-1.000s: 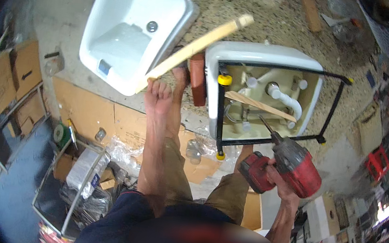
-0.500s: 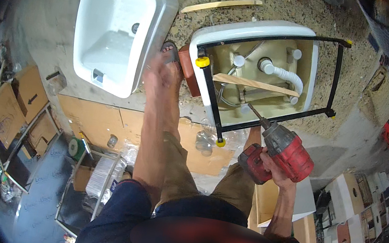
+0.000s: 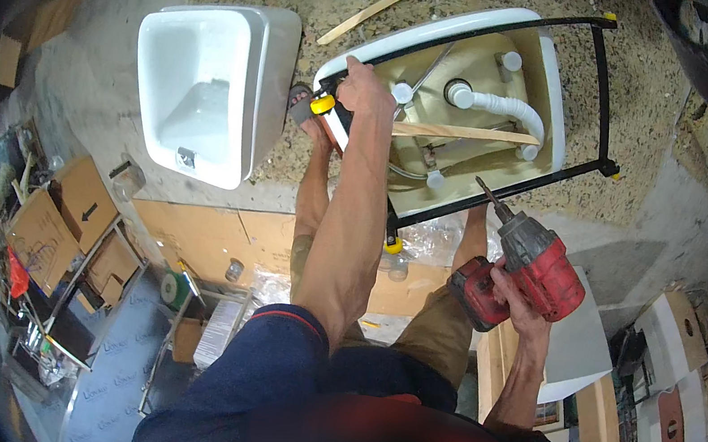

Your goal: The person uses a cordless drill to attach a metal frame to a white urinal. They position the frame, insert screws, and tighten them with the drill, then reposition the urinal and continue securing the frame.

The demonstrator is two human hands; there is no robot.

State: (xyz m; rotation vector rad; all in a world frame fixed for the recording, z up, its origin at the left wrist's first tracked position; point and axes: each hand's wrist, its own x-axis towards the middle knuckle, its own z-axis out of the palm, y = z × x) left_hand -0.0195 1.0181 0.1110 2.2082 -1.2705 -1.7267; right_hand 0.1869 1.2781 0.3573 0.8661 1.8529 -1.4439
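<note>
My left hand (image 3: 363,88) grips the rim of the overturned white basin (image 3: 452,40), which lies on the speckled floor inside a black metal frame (image 3: 604,84). My right hand (image 3: 523,304) is closed around the handle of a red cordless drill (image 3: 533,264), its bit pointing at the basin's underside, just short of it. A second white sink (image 3: 210,83) lies upright to the left.
</note>
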